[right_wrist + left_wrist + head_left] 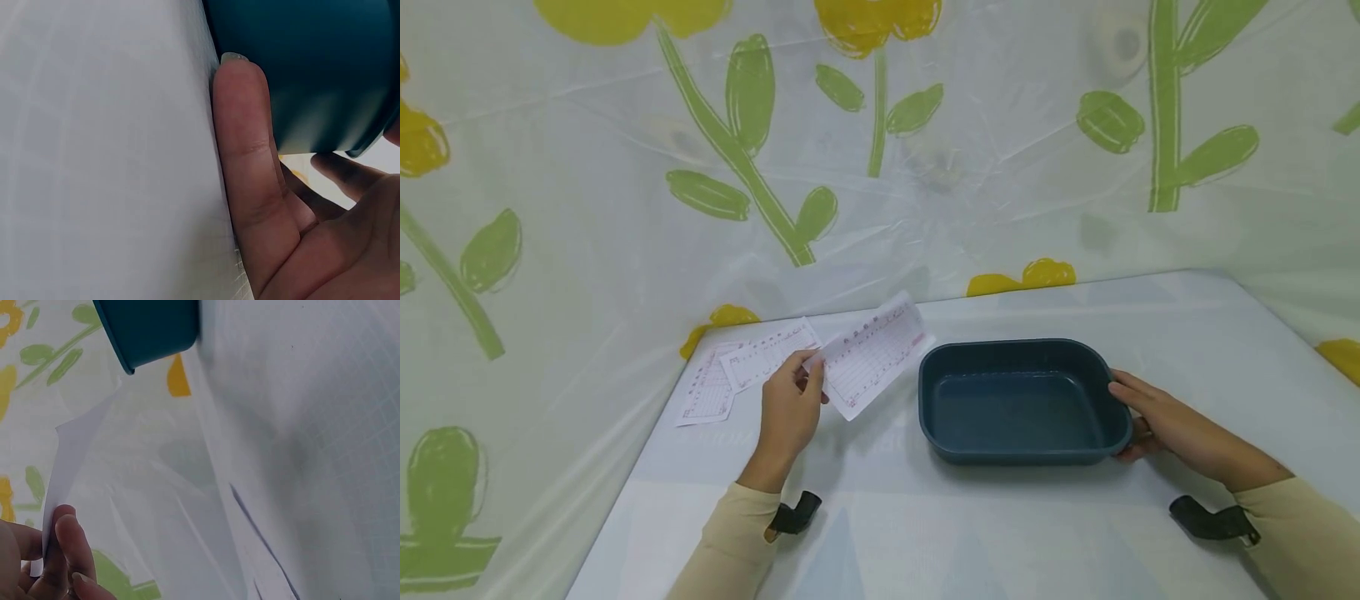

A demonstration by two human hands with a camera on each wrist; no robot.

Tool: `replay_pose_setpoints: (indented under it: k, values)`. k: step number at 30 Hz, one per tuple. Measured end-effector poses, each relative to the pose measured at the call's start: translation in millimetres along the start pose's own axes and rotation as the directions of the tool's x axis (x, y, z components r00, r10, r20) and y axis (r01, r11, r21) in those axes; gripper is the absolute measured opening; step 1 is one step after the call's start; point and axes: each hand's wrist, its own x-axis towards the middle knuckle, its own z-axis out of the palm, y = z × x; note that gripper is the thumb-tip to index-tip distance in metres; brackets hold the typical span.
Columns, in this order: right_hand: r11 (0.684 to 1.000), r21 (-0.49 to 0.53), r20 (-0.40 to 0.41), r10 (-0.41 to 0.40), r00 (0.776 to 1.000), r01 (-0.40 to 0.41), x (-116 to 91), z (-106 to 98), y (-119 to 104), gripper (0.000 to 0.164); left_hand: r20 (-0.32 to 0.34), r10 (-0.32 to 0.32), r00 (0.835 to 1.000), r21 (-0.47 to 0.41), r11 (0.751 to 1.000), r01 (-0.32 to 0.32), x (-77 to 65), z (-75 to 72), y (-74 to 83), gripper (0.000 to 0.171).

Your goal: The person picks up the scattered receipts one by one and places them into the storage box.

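Note:
In the head view my left hand (793, 407) pinches a printed form sheet (872, 358) by its near left corner, and the sheet is raised over the table. The left wrist view shows the same paper (75, 462) edge-on between thumb and fingers. My right hand (1172, 425) grips the right end of a dark teal rectangular basin (1022, 457), with fingers at its rim and outer wall. Seen from the right wrist, one finger lies low along the basin's side (312, 75), close to the tabletop. The inside of the basin shows nothing in it.
Two more form sheets, one (706, 392) partly under the other (767, 354), lie at the table's far left. The white table (970, 533) meets a hanging flower-patterned sheet (1000, 167) along its back and left edges.

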Motion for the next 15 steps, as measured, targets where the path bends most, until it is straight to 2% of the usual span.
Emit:
replay_pose_setpoints:
  k: [9, 15]
  values:
    - [1.000, -0.008, -0.005, 0.009, 1.000, -0.009, 1.7, 0.9, 0.3, 0.075, -0.005, 0.031, 0.999, -0.030, 0.999, -0.031, -3.1, 0.9, 7.3, 0.025]
    - [0.999, -0.031, -0.009, 0.029, 1.000, -0.029, 2.3, 0.8, 0.9, 0.076, 0.020, 0.034, 0.999, -0.060, 0.998, -0.033, -7.6, 3.6, 13.2, 0.023]
